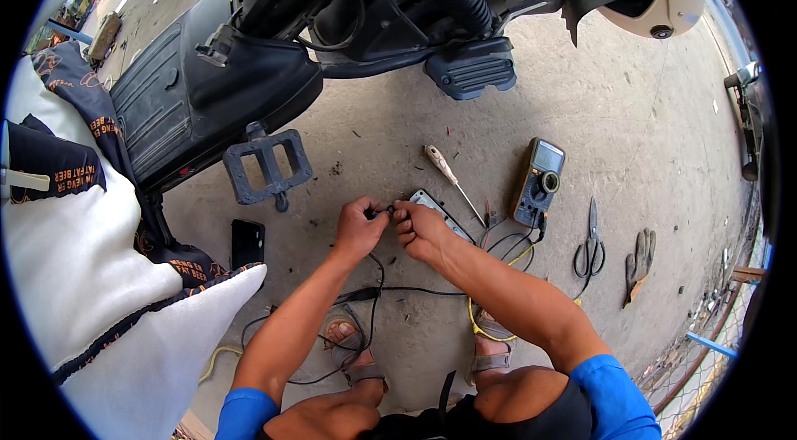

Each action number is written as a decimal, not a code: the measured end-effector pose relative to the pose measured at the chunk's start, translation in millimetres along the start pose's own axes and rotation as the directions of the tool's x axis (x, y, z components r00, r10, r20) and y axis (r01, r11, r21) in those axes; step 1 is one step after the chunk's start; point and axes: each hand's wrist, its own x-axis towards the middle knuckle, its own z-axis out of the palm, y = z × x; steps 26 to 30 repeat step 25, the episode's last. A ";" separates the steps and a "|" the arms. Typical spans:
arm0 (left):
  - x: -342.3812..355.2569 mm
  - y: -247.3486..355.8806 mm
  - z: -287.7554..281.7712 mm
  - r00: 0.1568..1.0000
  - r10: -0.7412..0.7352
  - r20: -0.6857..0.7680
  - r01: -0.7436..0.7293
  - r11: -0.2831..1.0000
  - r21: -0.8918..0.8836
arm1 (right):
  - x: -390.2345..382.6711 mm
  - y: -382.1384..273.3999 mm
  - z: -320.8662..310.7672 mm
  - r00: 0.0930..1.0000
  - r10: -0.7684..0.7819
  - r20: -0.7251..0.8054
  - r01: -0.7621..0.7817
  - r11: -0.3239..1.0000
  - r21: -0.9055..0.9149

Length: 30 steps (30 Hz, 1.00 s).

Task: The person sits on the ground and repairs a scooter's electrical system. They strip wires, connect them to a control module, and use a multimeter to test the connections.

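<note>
Black wire (380, 270) is what I see both hands working on, low over the concrete ground (631, 133). My view shows the left hand (359, 226) with its fingers curled in, pinching the wire's end at the fingertips, and the right hand (419, 229) closed the same way, pinching from the other side, so the two sets of fingertips meet on a small black piece (390, 211) between them. From there the wire drops down between the forearms and trails across the ground toward the sandalled feet (353, 349).

Just behind the right hand lies a flat grey device (433, 204), partly hidden by it. A screwdriver (452, 178) with a pale handle lies beside that, and further right a digital multimeter (538, 181) with its leads curling back toward the hands. Scissors (590, 242) and a work glove (638, 264) lie well to the right. A black phone (247, 242) rests on the ground to the left, below a bike pedal (267, 164) of the scooter (249, 66).
</note>
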 end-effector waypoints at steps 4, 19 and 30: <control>-1.5 7.8 4.1 0.994 -0.096 -0.054 0.093 0.994 -0.050 | -11.4 4.1 -5.1 0.996 -0.081 0.042 0.082 0.996 -0.022; -6.4 13.9 12.2 0.987 -0.057 -0.151 0.069 0.995 0.076 | 2.9 21.8 4.0 0.916 -0.383 -0.116 0.315 0.869 -0.381; -8.7 7.7 15.7 0.968 0.042 -0.247 -0.033 0.999 0.041 | 3.4 21.0 7.0 0.891 -0.431 -0.141 0.338 0.839 -0.426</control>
